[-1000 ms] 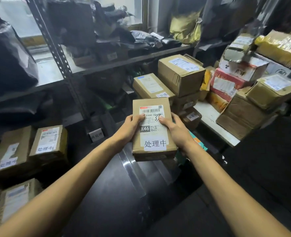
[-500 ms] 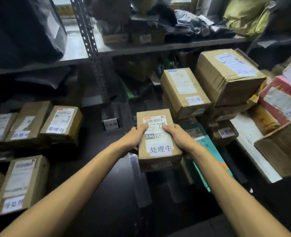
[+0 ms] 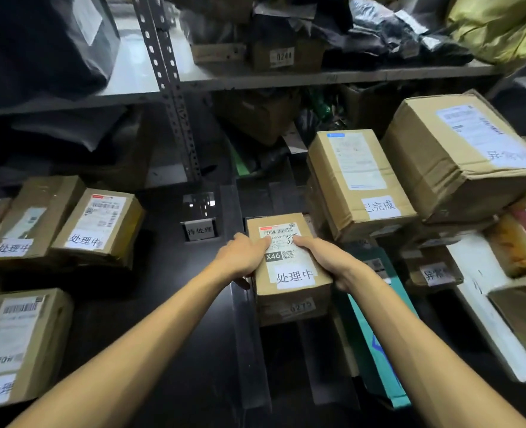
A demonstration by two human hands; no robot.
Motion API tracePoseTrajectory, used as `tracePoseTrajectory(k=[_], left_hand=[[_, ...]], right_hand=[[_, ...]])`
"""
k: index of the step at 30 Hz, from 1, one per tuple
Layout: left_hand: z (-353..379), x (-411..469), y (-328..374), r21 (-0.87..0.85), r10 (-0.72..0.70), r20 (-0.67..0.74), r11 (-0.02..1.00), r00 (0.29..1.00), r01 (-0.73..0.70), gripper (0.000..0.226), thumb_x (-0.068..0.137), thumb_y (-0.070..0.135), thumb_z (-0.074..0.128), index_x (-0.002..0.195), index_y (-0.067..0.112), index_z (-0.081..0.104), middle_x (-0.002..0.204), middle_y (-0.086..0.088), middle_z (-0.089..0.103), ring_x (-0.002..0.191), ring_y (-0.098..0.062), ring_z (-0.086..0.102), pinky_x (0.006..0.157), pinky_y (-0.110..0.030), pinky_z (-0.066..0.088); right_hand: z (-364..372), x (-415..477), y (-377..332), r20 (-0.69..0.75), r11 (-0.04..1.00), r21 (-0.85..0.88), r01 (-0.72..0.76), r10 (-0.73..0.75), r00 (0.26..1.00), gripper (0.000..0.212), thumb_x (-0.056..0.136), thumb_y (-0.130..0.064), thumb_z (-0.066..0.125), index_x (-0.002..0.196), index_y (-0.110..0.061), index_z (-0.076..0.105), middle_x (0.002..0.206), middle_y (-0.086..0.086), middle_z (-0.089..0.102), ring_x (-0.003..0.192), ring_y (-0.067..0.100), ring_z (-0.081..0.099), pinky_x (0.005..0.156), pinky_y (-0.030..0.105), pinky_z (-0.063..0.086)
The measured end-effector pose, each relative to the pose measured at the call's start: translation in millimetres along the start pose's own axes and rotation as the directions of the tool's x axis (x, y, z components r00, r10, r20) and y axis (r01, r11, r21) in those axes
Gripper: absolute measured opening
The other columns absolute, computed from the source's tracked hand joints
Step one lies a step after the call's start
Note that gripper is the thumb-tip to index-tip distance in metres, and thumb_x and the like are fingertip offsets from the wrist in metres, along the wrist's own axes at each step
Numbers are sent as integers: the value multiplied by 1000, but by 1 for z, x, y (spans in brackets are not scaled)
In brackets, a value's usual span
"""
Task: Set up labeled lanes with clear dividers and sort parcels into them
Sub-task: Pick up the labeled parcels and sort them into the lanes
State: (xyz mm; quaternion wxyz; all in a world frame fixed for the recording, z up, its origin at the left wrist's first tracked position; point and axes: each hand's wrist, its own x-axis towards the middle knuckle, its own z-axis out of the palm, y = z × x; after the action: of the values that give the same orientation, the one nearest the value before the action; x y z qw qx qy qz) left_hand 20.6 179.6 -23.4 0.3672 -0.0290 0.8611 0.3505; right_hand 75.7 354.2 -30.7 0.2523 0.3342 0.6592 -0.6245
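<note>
Parcels tagged 处理中 already lie left of the clear divider; left hand and right hand hold 1 more box, fingers curled round it, apparently not yet placed.

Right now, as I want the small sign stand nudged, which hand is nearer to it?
Left. The left hand holds the box just right of the sign stand; the right hand holds its far side, farther off.

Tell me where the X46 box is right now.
Head view, centre: the X46 box is held between the left hand and right hand, just right of the clear divider, down-left of the box tagged 已完成.
</note>
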Motion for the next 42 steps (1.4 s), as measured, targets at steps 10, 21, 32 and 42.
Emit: tracePoseTrajectory(k=[10, 21, 32, 42], left_hand=[[6, 25, 10, 162, -8, 59, 987, 998, -2, 36, 92, 26, 43, 119, 6, 58, 109, -16, 70, 95, -35, 70, 78, -43, 61], [31, 51, 21, 609, 97, 31, 788, 995, -96, 63, 88, 37, 52, 142, 18, 25, 112, -9, 63, 90, -30, 58, 77, -36, 42], [45, 56, 23, 615, 139, 58, 775, 989, -145, 52, 91, 41, 48, 141, 25, 44, 132, -7, 53, 116, -29, 55, 78, -35, 37], [7, 17, 9, 704, 424, -198, 689, 884, -173, 66, 94, 47, 43, 153, 25, 23, 161, -13, 18, 144, -34, 22, 117, -47, 15]], right_hand=[[8, 45, -5, -97, 992, -123, -33, 21, 995, 36, 100, -20, 54, 133, -5, 51, 125, 15, 67, 107, 31, 69, 97, 48, 55], [13, 85, 5, -120, 986, -166, 15, -36, 992, 63, 91, 1, 51, 148, -5, 25, 130, 10, 60, 112, 25, 63, 92, 39, 55], [10, 80, -7, 3, 961, -260, 97, -99, 995, 69, 98, -29, 53, 158, -14, 22, 163, 6, 29, 147, 22, 32, 118, 31, 26], [35, 19, -29, -19, 696, -609, 380, -492, 870, 63, 102, -53, 36, 157, -24, 29, 166, 4, 20, 155, 20, 12, 124, 43, 15]])
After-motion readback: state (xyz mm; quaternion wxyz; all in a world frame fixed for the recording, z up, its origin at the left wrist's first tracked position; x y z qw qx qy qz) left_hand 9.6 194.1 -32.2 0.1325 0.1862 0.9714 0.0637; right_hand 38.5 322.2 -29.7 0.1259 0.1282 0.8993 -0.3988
